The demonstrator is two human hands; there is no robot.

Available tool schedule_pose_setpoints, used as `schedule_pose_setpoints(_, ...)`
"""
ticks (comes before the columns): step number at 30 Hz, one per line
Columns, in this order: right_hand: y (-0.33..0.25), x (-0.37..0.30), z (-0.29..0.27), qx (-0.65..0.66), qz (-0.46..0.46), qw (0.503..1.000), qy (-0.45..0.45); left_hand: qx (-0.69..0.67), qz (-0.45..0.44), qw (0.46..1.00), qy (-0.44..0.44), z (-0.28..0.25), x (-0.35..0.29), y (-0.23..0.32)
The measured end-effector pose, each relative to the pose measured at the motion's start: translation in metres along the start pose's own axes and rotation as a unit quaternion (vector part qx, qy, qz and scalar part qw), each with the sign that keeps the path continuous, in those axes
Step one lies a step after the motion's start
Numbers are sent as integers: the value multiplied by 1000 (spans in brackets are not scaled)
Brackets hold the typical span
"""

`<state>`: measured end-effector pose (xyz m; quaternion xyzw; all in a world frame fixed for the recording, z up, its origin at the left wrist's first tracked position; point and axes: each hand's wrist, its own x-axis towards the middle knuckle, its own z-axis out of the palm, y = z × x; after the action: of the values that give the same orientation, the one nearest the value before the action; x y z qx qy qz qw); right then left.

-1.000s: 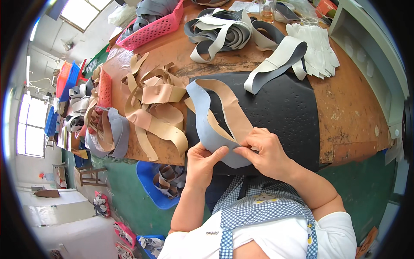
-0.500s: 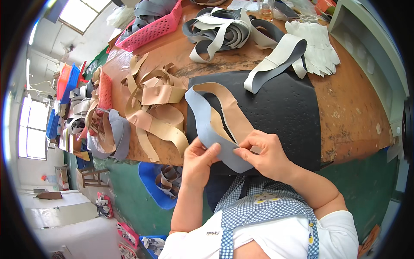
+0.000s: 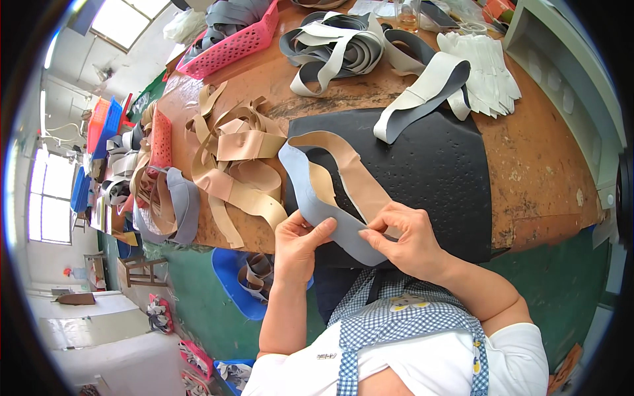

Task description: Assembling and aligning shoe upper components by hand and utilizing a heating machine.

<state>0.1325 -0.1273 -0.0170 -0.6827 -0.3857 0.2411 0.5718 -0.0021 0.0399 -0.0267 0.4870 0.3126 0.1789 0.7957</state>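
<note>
Looking down from the head, the camera shows a pink perforated basket at the upper left of the wooden table, heaped with grey fabric strips. A red perforated basket stands at the table's left side, with more strips bunched around it; what it holds is hard to make out. Below the near edge, a blue basin contains curled grey and brownish strips. Farther down on the floor, a blue tray and a pink tray hold greyish pieces. Near the table's far edge stands a drinking glass with some amber liquid low in it.

A looped band, blue-grey outside and tan inside, is held between the two hands above the near part of a black mat. The left hand grips its lower side, thumb flat on the blue-grey face and the other fingers mostly hidden behind. The right hand pinches it between thumb and bent forefinger, where blue-grey and tan sides meet. The loop extends away from the fingertips, beside a pile of tan strips.
</note>
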Motion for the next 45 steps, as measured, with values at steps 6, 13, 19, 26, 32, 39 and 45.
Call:
schedule_pose_setpoints(6,-13,16,-9,55,84,992,-72,-1,29,999,-23,9,-9,-18)
schedule_pose_setpoints(13,-9,3,-6,-32,25,998,-49,-41,-13,999,-9,-1,0,-7)
schedule_pose_setpoints(19,-7,4,-6,-7,46,996,-72,-20,-12,1000,-11,-5,0,-5)
schedule_pose_setpoints(26,-11,18,-8,57,139,981,-124,8,-13,1000,-25,3,-10,-4)
schedule_pose_setpoints(32,-18,16,-5,18,80,990,-117,-23,-29,999,-29,3,-8,9)
schedule_pose_setpoints(39,-22,22,-3,89,103,985,-109,21,-14,1000,-13,4,-9,16)
schedule_pose_setpoints(45,-22,21,-1,81,75,989,-95,51,1,999,-12,4,-11,21)
